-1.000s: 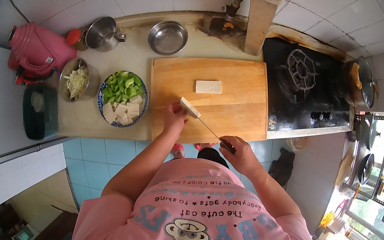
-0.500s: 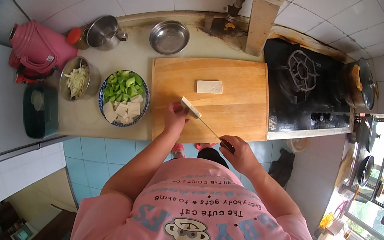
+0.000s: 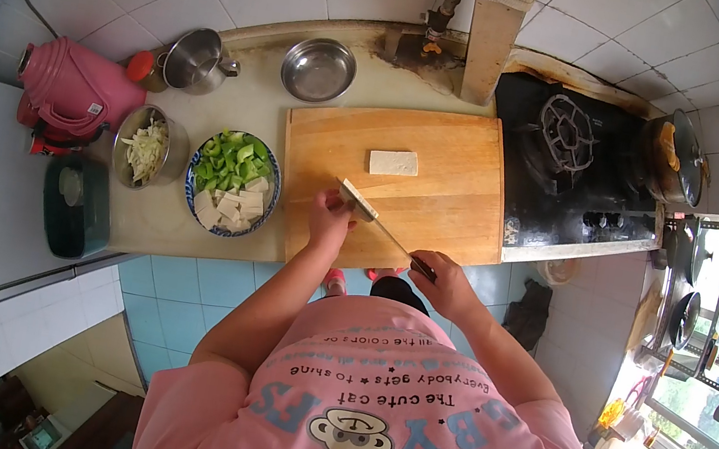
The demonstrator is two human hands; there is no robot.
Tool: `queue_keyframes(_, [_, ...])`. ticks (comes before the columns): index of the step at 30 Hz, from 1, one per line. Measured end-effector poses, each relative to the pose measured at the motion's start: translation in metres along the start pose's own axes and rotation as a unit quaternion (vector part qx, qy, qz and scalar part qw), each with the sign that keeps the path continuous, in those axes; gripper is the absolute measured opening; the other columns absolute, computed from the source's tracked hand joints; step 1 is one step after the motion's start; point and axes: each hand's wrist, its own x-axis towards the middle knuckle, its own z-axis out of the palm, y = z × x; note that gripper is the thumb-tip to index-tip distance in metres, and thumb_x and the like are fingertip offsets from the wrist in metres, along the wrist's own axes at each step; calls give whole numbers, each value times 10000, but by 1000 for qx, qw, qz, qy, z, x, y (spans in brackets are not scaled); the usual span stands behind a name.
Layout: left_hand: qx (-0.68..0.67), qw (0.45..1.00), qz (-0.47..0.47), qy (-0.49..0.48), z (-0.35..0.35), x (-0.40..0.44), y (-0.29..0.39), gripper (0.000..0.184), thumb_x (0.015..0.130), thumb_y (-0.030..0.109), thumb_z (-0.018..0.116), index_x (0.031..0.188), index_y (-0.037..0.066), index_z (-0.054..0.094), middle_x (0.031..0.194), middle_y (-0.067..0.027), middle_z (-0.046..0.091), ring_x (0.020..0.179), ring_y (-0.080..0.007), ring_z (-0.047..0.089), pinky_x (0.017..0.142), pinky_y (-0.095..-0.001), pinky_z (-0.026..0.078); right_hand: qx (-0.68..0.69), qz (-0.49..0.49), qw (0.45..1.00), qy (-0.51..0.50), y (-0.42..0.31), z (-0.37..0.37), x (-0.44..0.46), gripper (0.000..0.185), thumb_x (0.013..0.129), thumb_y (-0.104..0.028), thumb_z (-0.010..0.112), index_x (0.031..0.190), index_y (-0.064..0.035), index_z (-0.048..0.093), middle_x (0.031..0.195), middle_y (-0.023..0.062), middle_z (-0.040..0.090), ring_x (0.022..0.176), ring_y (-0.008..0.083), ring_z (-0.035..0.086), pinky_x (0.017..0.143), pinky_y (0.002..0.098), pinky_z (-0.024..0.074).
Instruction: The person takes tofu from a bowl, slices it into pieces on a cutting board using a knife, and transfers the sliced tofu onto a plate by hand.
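My right hand (image 3: 445, 287) grips the dark handle of a kitchen knife (image 3: 390, 238), its blade slanting up and left over the cutting board (image 3: 458, 146). At the blade's far end lies a narrow white piece of tofu (image 3: 359, 192), partly hidden by the blade. The fingers of my left hand (image 3: 329, 218) are curled against the near left end of that piece, close to the blade. Beyond it, a white rectangular tofu block (image 3: 394, 163) lies flat on the board. Left of the board, a blue-rimmed bowl (image 3: 188, 181) holds chopped green pepper and cut tofu pieces.
A metal bowl with shredded pale vegetable (image 3: 169, 141), a green basin (image 3: 75, 241) and a pink thermos (image 3: 89, 92) stand at left. Behind are a metal pot (image 3: 195, 62) and a steel bowl (image 3: 319, 71). A gas stove (image 3: 563, 186) adjoins the board's right side.
The knife blade has shifted slightly up and left and now covers more of the narrow tofu piece. My right hand moved a little with it; my left hand stays nearly in place.
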Motion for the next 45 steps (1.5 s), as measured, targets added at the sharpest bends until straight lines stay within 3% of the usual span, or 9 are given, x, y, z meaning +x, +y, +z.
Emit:
queue_keyframes(15, [-4,1000,16,10,-1,-1,-1,429,905,15,651,1290,52,465,1240,-117,576,1042,-220,643,717,-364,598,17,42,999,-28,12,10,10,288,905,-167,699,1144,-13,653,1009,212,688,962,392,663,835,414,534])
queue_keyframes(18, [49,999,7,6,-3,-1,0,422,940,62,646,1313,92,451,1248,-66,573,1092,-195,594,768,-414,582,17,29,999,-4,13,16,3,316,899,-162,713,1167,-4,655,1019,221,690,951,385,678,832,400,547])
queue_keyframes(21, [25,1000,4,13,-3,-12,10,476,944,60,616,1369,116,408,1236,-44,562,1113,-185,581,797,-421,564,9,16,1000,8,7,17,-3,341,892,-142,730,1191,3,652,1041,217,698,940,369,694,830,390,561])
queue_keyframes(23, [-95,994,-41,-41,-6,-19,18,543,945,57,595,1422,137,348,1243,-50,553,1133,-192,574,854,-428,544,8,18,1000,12,1,17,-7,341,891,-136,734,1192,2,653,1045,213,700,941,365,696,830,390,563])
queue_keyframes(30, [-143,985,-19,-90,-14,-19,18,606,940,88,641,1444,119,305,1243,-120,551,1134,-218,584,904,-428,521,28,2,999,38,-7,15,-14,307,892,-115,743,1164,5,668,1028,204,702,917,336,712,807,377,572])
queue_keyframes(39, [-243,950,-47,-193,-38,-9,10,534,948,101,610,1412,153,352,1250,-116,585,1099,-215,623,900,-413,542,-25,-39,997,61,-1,2,-28,347,826,-84,772,1157,-31,683,965,180,693,824,346,705,732,389,577])
queue_keyframes(42, [-237,949,-72,-192,-53,3,5,461,941,139,587,1372,138,424,1253,-131,617,1137,-240,630,924,-412,540,-45,-38,995,84,5,-9,-35,355,805,-73,781,1147,-64,688,916,160,677,779,353,692,698,405,574])
queue_keyframes(45, [-283,920,-74,-262,-60,15,4,436,914,246,580,1314,75,571,1270,-164,656,1177,-314,629,982,-436,525,-112,-62,986,112,15,-19,-38,334,808,-78,789,1126,-75,687,890,141,664,762,343,693,668,397,570])
